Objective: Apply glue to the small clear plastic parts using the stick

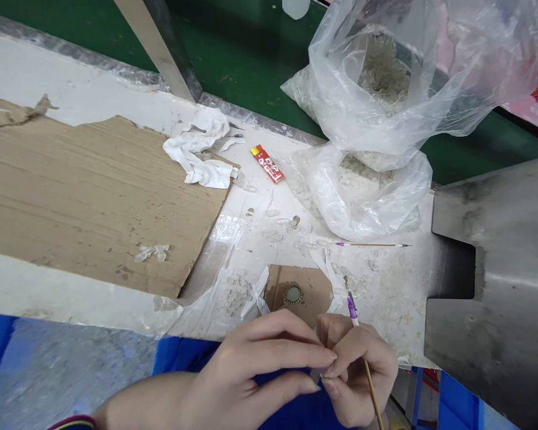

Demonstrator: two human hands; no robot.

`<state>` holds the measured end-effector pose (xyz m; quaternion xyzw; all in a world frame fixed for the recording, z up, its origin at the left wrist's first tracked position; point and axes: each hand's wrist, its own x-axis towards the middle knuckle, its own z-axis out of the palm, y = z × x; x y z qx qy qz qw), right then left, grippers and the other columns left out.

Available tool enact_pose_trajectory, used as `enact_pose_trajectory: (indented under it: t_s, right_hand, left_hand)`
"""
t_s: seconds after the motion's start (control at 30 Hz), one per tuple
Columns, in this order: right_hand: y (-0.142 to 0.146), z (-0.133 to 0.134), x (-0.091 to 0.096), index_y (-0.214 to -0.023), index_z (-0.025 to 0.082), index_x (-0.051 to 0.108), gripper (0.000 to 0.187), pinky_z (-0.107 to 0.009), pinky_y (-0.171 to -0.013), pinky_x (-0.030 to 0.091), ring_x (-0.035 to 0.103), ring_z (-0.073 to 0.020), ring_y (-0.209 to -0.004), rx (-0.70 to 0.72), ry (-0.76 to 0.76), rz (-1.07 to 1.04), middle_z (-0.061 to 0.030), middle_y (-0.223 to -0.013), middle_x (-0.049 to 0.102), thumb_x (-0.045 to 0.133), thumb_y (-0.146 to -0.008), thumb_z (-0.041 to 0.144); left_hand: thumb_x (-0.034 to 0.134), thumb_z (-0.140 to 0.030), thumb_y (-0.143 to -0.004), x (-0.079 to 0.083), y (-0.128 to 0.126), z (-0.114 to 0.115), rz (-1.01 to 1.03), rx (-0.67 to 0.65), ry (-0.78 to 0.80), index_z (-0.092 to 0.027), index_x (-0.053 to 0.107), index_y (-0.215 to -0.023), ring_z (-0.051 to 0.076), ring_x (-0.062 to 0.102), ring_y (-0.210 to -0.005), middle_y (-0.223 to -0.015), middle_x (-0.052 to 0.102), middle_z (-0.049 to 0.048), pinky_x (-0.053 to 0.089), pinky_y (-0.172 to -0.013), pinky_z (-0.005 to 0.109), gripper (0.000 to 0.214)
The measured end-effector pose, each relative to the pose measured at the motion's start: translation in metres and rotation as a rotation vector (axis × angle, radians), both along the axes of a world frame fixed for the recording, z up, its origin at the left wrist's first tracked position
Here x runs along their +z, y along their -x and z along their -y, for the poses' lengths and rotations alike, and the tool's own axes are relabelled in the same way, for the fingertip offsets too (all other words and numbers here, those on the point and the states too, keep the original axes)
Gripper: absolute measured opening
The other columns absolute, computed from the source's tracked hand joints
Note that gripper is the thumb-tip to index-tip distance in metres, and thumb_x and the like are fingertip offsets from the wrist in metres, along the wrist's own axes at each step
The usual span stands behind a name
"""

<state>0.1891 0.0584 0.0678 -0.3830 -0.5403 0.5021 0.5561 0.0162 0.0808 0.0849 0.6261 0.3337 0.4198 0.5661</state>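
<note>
My left hand (255,373) reaches in from the lower left, its fingers pinched together at the tips against my right hand (358,367). What they pinch is too small to make out. My right hand is closed round a thin brush (352,307) with a purple band, its tip pointing up toward the table. Just beyond the fingers a small round metal ring piece (293,294) lies on a brown cardboard scrap (316,286).
A large cardboard sheet (85,197) covers the left of the white table. A crumpled white cloth (201,149), a red packet (268,163), a second brush (372,244) and scattered clear bits lie mid-table. Plastic bags of clear pieces (376,119) stand behind. A grey metal housing (497,280) fills the right.
</note>
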Motion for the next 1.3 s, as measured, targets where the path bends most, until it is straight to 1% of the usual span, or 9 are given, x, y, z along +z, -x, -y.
enact_pose_trajectory:
  t_s: [0.13, 0.33, 0.5, 0.6, 0.73, 0.9, 0.97, 1.13, 1.3]
  right_hand:
    - [0.000, 0.001, -0.002, -0.087, 0.029, 0.066, 0.011, -0.024, -0.037, 0.026, 0.031, -0.0108, -0.038, -0.006, -0.006, 0.016, 0.0102, -0.051, 0.030, 0.067, -0.097, 0.035]
    - [0.002, 0.001, -0.001, -0.087, 0.028, 0.066, 0.013, -0.024, -0.038, 0.026, 0.031, -0.0101, -0.039, -0.006, -0.018, 0.007, 0.0101, -0.052, 0.030, 0.065, -0.100, 0.033]
    - [0.004, -0.001, 0.000, -0.088, 0.027, 0.066, 0.010, -0.023, -0.038, 0.028, 0.033, -0.0092, -0.040, -0.004, -0.055, 0.010, 0.0101, -0.053, 0.033, 0.068, -0.098, 0.031]
    - [0.003, -0.002, -0.001, -0.092, 0.027, 0.068, 0.007, -0.023, -0.038, 0.030, 0.034, -0.0100, -0.040, 0.010, -0.074, 0.020, 0.0097, -0.053, 0.034, 0.067, -0.098, 0.029]
    - [0.000, -0.002, 0.000, -0.094, 0.025, 0.070, 0.009, -0.024, -0.039, 0.031, 0.036, -0.0107, -0.042, 0.013, -0.094, 0.024, 0.0090, -0.053, 0.036, 0.063, -0.100, 0.027]
    - [-0.010, -0.006, 0.008, -0.099, 0.021, 0.069, 0.012, -0.025, -0.043, 0.041, 0.046, -0.0119, -0.044, 0.074, -0.152, 0.202, 0.0038, -0.057, 0.054, 0.058, -0.103, 0.020]
    - [-0.012, -0.006, 0.010, -0.101, 0.020, 0.069, 0.013, -0.025, -0.044, 0.044, 0.047, -0.0123, -0.044, 0.071, -0.163, 0.238, 0.0026, -0.057, 0.056, 0.056, -0.103, 0.020]
    - [-0.010, -0.002, 0.008, -0.101, 0.021, 0.069, 0.011, -0.025, -0.044, 0.044, 0.048, -0.0125, -0.044, 0.032, -0.142, 0.224, 0.0033, -0.057, 0.056, 0.059, -0.101, 0.017]
    - [-0.008, -0.001, 0.008, -0.100, 0.023, 0.068, 0.010, -0.025, -0.044, 0.042, 0.045, -0.0126, -0.045, 0.032, -0.109, 0.189, 0.0042, -0.058, 0.053, 0.058, -0.102, 0.019]
  left_hand:
    - [0.075, -0.011, -0.096, -0.002, 0.002, 0.003, 0.001, 0.001, -0.019, -0.022, 0.083, -0.112, 0.017, 0.082, -0.078, -0.100, 0.084, 0.0084, 0.068, -0.073, 0.020, 0.022]
    - [0.074, -0.002, -0.093, -0.001, 0.006, 0.004, 0.017, -0.045, -0.037, -0.020, 0.081, -0.117, 0.016, 0.082, -0.084, -0.106, 0.083, 0.0098, 0.067, -0.080, 0.018, 0.031]
    - [0.071, 0.000, -0.092, -0.001, 0.007, 0.001, 0.059, -0.060, -0.025, -0.023, 0.079, -0.123, 0.018, 0.082, -0.084, -0.105, 0.082, 0.0104, 0.069, -0.077, 0.022, 0.039]
    - [0.071, 0.001, -0.092, -0.001, 0.008, 0.000, 0.070, -0.062, -0.034, -0.021, 0.079, -0.122, 0.018, 0.082, -0.084, -0.105, 0.081, 0.0113, 0.068, -0.078, 0.020, 0.038]
    - [0.070, 0.000, -0.094, -0.002, 0.009, -0.001, 0.064, -0.059, -0.046, -0.021, 0.079, -0.120, 0.017, 0.082, -0.085, -0.104, 0.082, 0.0106, 0.068, -0.080, 0.020, 0.034]
    - [0.065, 0.002, -0.096, -0.003, 0.009, 0.002, 0.016, -0.061, -0.119, -0.014, 0.077, -0.118, 0.017, 0.081, -0.093, -0.107, 0.080, 0.0128, 0.066, -0.088, 0.018, 0.029]
    - [0.063, 0.003, -0.096, -0.003, 0.008, 0.002, 0.010, -0.051, -0.139, -0.013, 0.076, -0.120, 0.016, 0.081, -0.096, -0.107, 0.080, 0.0129, 0.065, -0.090, 0.017, 0.031]
    - [0.063, 0.003, -0.097, -0.003, 0.008, 0.001, -0.003, -0.045, -0.170, -0.013, 0.076, -0.120, 0.017, 0.081, -0.098, -0.105, 0.081, 0.0119, 0.065, -0.094, 0.019, 0.031]
    - [0.066, -0.005, -0.100, -0.001, 0.005, 0.000, 0.003, -0.002, -0.158, -0.015, 0.079, -0.112, 0.018, 0.084, -0.092, -0.100, 0.085, 0.0109, 0.067, -0.089, 0.019, 0.021]
